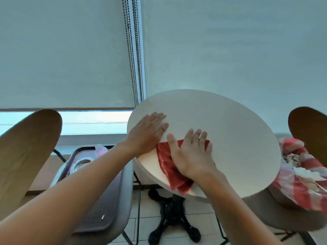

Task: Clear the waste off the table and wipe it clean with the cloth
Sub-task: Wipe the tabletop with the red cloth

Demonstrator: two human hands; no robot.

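right hand flat on red cloth, round white table

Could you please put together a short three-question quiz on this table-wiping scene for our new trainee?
1. True or false: the right hand lies flat on the red cloth.
2. What does the left hand rest on: (a) the round table, (b) the cloth, (c) a chair?
3. What lies on the chair left of the table?

Key
1. True.
2. (a), fingers straight, beside the cloth.
3. A tray holding a metal bowl.
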